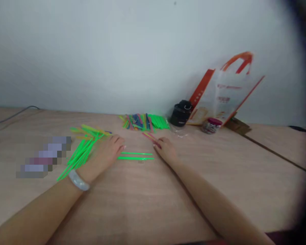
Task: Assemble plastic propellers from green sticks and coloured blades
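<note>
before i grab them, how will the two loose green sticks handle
The two loose green sticks lie dead straight, so they're probably fairly stiff, though so thin they may flex a little. They look light for their length. Lying flat and narrow on the smooth table, they'd likely slide when pushed and be fiddly to pinch up.

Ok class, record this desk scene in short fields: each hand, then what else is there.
Left hand: flat on the table, beside green sticks
Right hand: fingertips at pink sticks
Between hands: two green sticks
Behind: multicoloured stick pile, black canister, red-lidded jar, orange-trimmed bag
</note>
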The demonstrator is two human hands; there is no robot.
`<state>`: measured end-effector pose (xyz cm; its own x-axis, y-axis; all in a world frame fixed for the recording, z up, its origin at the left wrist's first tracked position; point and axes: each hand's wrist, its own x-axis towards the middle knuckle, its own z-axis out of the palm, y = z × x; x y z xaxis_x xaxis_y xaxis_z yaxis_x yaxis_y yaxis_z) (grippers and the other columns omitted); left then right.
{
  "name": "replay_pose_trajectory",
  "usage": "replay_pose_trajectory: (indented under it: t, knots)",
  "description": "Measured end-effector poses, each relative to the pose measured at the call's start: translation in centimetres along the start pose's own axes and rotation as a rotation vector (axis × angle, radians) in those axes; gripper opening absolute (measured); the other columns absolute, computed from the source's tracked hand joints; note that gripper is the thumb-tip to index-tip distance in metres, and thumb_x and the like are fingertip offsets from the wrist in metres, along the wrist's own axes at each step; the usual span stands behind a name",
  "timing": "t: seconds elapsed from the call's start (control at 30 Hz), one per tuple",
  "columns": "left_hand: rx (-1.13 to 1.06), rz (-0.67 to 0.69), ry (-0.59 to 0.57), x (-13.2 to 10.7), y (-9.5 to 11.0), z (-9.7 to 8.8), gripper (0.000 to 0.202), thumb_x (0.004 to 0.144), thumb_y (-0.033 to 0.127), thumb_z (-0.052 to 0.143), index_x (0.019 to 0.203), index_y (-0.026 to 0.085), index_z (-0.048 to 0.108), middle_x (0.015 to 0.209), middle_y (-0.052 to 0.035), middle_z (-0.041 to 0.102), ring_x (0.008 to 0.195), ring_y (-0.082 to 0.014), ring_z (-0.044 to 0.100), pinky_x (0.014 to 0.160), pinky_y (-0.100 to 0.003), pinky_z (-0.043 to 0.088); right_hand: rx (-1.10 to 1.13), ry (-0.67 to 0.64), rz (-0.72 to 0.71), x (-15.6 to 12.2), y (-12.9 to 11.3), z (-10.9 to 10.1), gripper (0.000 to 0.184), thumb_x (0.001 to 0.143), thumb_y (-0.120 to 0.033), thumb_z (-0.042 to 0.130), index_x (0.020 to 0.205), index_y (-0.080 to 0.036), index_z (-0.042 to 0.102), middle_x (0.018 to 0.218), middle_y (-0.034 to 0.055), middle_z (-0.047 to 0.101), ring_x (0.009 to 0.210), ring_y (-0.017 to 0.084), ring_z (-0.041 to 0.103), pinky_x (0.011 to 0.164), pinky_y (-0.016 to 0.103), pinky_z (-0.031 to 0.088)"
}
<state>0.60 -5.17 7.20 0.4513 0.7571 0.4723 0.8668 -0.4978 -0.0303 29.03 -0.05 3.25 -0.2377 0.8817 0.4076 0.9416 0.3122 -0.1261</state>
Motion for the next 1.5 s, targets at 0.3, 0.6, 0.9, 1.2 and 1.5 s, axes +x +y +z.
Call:
replay_pose_trajectory:
  t: [0.3, 0.6, 0.9, 1.2, 1.5]
  knots:
    - [-0.301, 0.191, -0.17, -0.7, 3.0, 4.4, 0.031, 0.092, 0.033, 0.045, 0.117, 0.018, 0.053, 0.12, -0.0078, 0.056, 0.112, -0.0209, 0.05, 0.097, -0.038, 0.041, 0.047, 0.03, 0.014, 0.0, 0.4, 0.6, 0.03, 0.083, -0.024, 0.053, 0.11, -0.014, 0.062, 0.113, 0.012, 0.06, 0.106, 0.022, 0.053, 0.093, 0.033, 0.041]
    - [-0.354, 0.204, -0.195, -1.0, 3.9, 3.4, 0.019, 0.092, 0.023, 0.043, 0.099, 0.017, 0.06, 0.101, -0.0062, 0.058, 0.097, -0.0186, 0.053, 0.088, -0.035, 0.045, 0.213, -0.058, -0.106, -0.4, 0.9, 0.5, 0.026, 0.085, -0.016, 0.047, 0.104, -0.017, 0.065, 0.109, 0.0075, 0.066, 0.102, 0.019, 0.057, 0.093, 0.031, 0.042]
    - [-0.375, 0.152, -0.197, -1.1, 4.1, 3.4, 0.011, 0.089, 0.023, 0.049, 0.093, 0.017, 0.058, 0.097, -0.0048, 0.057, 0.093, -0.019, 0.052, 0.085, -0.035, 0.045, 0.228, 0.014, -0.065, -0.4, 0.1, 0.5, 0.011, 0.081, -0.017, 0.052, 0.083, -0.016, 0.063, 0.089, 0.0064, 0.062, 0.087, 0.018, 0.054, 0.081, 0.03, 0.042]
    - [-0.403, 0.087, -0.11, -1.1, 4.2, 3.4, 0.012, 0.089, 0.019, 0.046, 0.095, 0.017, 0.056, 0.095, -0.0054, 0.059, 0.092, -0.0195, 0.054, 0.083, -0.036, 0.046, 0.596, 0.083, 0.08, -1.0, -2.1, -0.4, 0.018, 0.082, -0.021, 0.042, 0.09, -0.018, 0.058, 0.084, 0.0041, 0.061, 0.078, 0.017, 0.054, 0.071, 0.03, 0.042]
    - [-0.422, 0.053, 0.053, -1.1, 4.0, 3.3, 0.027, 0.089, 0.014, 0.041, 0.113, 0.019, 0.054, 0.094, -0.0044, 0.057, 0.086, -0.0165, 0.055, 0.077, -0.031, 0.048, 1.253, -0.104, 0.332, -2.1, -5.4, -1.3, 0.029, 0.077, -0.045, 0.054, 0.087, -0.018, 0.06, 0.055, -0.0068, 0.04, 0.045, 0.009, 0.035, 0.043, 0.022, 0.03]
